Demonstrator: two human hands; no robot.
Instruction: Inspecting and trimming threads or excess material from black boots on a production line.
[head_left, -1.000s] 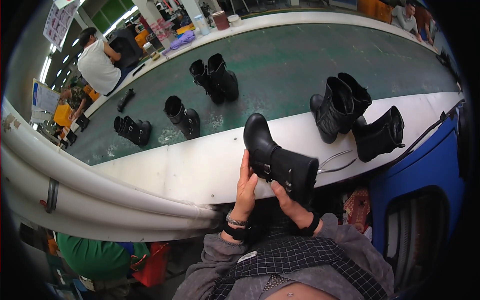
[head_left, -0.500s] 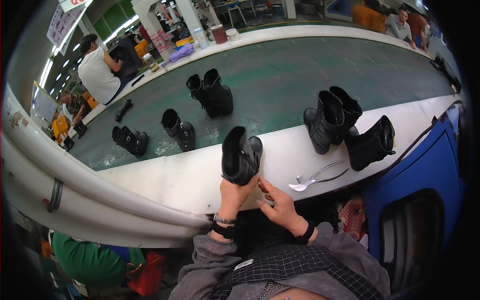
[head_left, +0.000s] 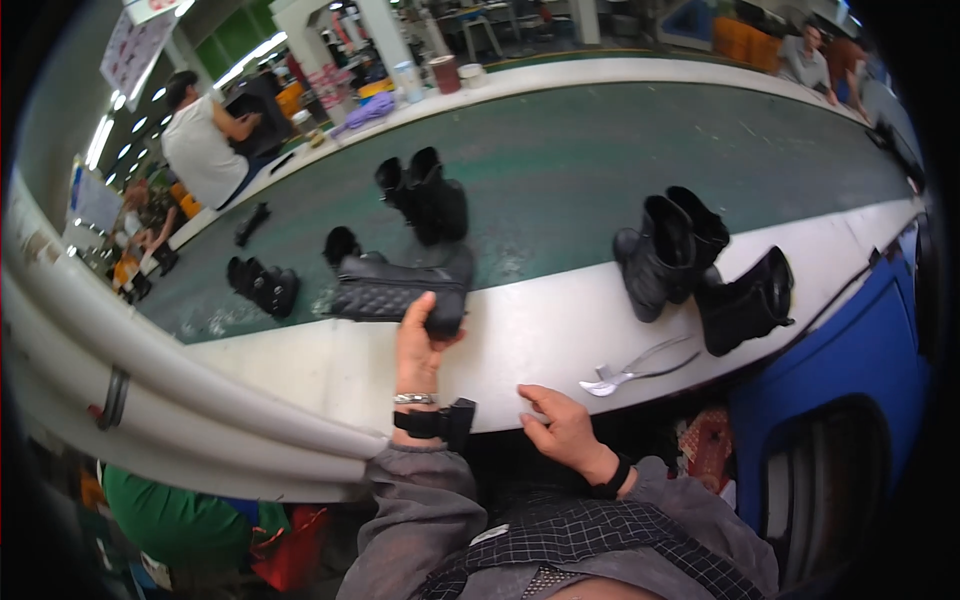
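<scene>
In my left hand (head_left: 418,345) is a black boot (head_left: 390,292), gripped near its foot end with the thumb on top. The boot lies on its side in the air, its quilted shaft toward the left, over the white table edge (head_left: 300,350). My right hand (head_left: 562,425) holds nothing; its fingers are loosely bent, thumb and forefinger apart, by the front edge. Silver pincers (head_left: 625,375) lie to the right of it. Beyond them stand a pair of black boots (head_left: 660,255) and a single black boot (head_left: 745,305).
On the green belt (head_left: 560,170) are a taller pair of black boots (head_left: 428,195), a small buckled boot (head_left: 263,285) and another boot (head_left: 342,243), partly hidden by the held one. A blue machine (head_left: 840,370) stands right; a thick pale pipe (head_left: 200,400) runs along the left.
My left hand has moved left and tipped the boot from upright onto its side. My right hand has come away from the boot and its fingers have bent more.
</scene>
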